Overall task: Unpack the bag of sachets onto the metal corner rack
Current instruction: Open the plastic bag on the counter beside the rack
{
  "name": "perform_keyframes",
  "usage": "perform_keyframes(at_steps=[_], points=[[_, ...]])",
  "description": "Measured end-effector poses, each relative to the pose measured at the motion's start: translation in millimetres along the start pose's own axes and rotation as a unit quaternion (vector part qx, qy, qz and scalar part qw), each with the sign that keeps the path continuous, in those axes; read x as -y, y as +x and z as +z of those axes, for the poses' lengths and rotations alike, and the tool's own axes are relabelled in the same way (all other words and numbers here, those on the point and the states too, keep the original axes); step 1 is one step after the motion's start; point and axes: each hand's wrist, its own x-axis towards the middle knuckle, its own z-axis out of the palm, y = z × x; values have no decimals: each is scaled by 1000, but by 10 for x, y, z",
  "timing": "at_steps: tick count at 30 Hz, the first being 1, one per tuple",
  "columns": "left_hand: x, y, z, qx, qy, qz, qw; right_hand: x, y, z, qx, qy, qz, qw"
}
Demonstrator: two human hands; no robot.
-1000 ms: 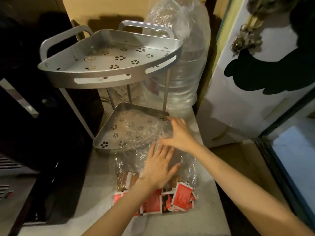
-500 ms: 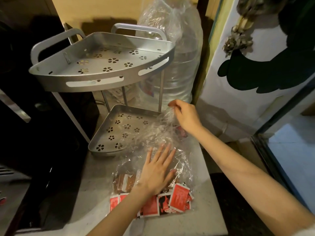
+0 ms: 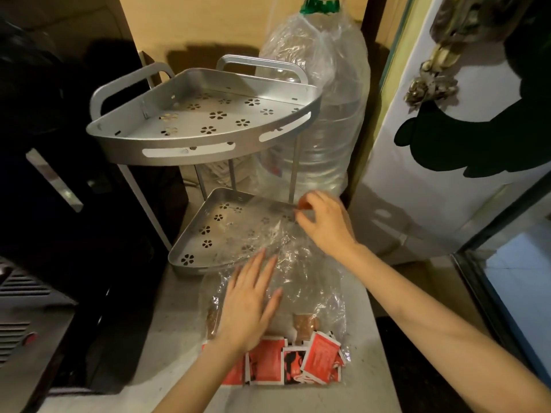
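A clear plastic bag (image 3: 301, 275) lies on the counter in front of a two-tier metal corner rack (image 3: 208, 150). Its far end drapes over the rack's lower shelf (image 3: 205, 234). Red and white sachets (image 3: 320, 357) and a few brown ones (image 3: 304, 323) bunch at the bag's near end. My left hand (image 3: 249, 302) lies flat on the bag with fingers spread, pressing it down. My right hand (image 3: 323, 222) pinches the bag's far edge over the lower shelf's right corner. Both shelves hold no sachets.
A large clear water bottle (image 3: 322, 120) wrapped in plastic stands right behind the rack. A dark appliance (image 3: 59, 189) fills the left side. A white fridge door (image 3: 453, 144) is on the right. The pale counter (image 3: 185, 338) ends just right of the bag.
My right hand has closed on the bag's far edge and lifted it slightly over the lower shelf. My left hand has stayed flat on the bag. The view has tilted up a little.
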Motion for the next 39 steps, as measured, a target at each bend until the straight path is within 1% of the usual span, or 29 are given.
perform_keyframes(at_steps=[1, 3, 7, 9, 11, 14, 17, 20, 23, 26, 28, 31, 33, 35, 37, 38, 39], points=[[46, -26, -46, -13, -5, -25, 1000, -11, -52, 47, 46, 28, 11, 998], [140, -76, -122, -35, 11, -65, 997, -54, -123, 138, 111, 47, 22, 993], [322, -181, -180, -48, 32, -158, 986, -87, -217, 260, 216, 2, 33, 976], [369, -244, -167, -31, 20, -200, 979, -80, -265, 307, 240, -12, 34, 970], [382, -291, -149, -23, -9, -224, 974, -73, -309, 341, 247, -19, 36, 968], [336, -319, -143, -26, -90, -274, 957, -82, -379, 381, 246, -25, 32, 968], [322, -345, -112, -46, -120, -287, 949, -80, -434, 403, 232, -25, 39, 972], [331, -348, -78, -68, -91, -279, 954, -44, -453, 389, 177, -21, 39, 983], [314, -327, -82, -109, -69, -262, 956, 3, -465, 352, 139, -1, 34, 990], [284, -309, -139, -157, -104, -239, 953, 19, -462, 288, 111, 49, 46, 992], [288, -293, -184, -174, -146, -244, 943, 14, -465, 245, 112, 79, 50, 989], [341, -246, -196, -163, -193, -288, 924, -35, -490, 184, 126, 111, 50, 985], [341, -211, -204, -137, -222, -314, 913, -74, -512, 104, 86, 147, 57, 984], [325, -189, -205, -113, -261, -333, 899, -123, -541, 15, 11, 174, 90, 981], [342, -184, -185, -106, -291, -344, 886, -202, -578, -51, -64, 158, 151, 974], [370, -180, -163, -107, -297, -351, 881, -244, -594, -66, -80, 144, 200, 966], [397, -174, -141, -106, -297, -359, 878, -257, -613, -91, -70, 144, 258, 953]])
